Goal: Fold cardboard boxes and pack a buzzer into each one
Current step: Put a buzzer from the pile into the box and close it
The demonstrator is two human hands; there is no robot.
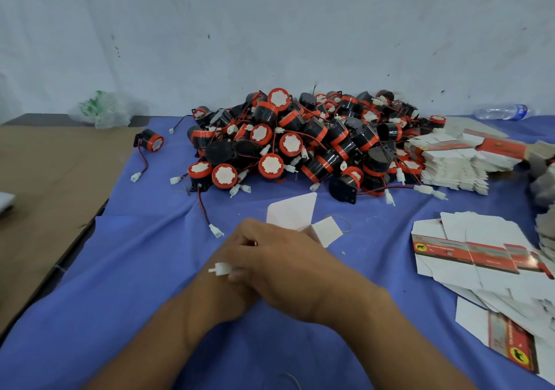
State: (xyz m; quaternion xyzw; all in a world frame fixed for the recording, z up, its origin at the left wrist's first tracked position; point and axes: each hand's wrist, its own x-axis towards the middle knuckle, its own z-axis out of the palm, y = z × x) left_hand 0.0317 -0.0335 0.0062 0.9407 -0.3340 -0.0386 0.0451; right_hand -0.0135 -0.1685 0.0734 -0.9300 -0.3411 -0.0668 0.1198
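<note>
While the right hand (pixel 282 257) lies across the middle of the blue cloth (pixel 135 269) with its fingers curled down over a part-folded carton (pixel 292 212), the left hand (pixel 223 292) sits underneath it, mostly hidden, so I cannot tell how its fingers lie. Two white flaps of the carton stand up just beyond the knuckles. A white connector (pixel 220 268) pokes out to the left from under the right hand, beside a fingertip; the buzzer it belongs to is out of sight under the hands. Further back, against the pale wall, rises a large pile of buzzers (pixel 300 146) – black bodies, orange rims, white faces, red-and-black leads tangled through. One lone buzzer (pixel 150 141) lies apart to the left of the pile, near the edge of a brown cardboard sheet (pixel 45 179). Right of the pile, touching it, is a stack of flat cartons (pixel 453 164), and nearer, well to the right of the hands, more flat cartons (pixel 480 257) are fanned out, printed with red bands. At the wall lie a crumpled plastic bag (pixel 103 110) on the left and a water bottle (pixel 501 111) on its side at the right.
</note>
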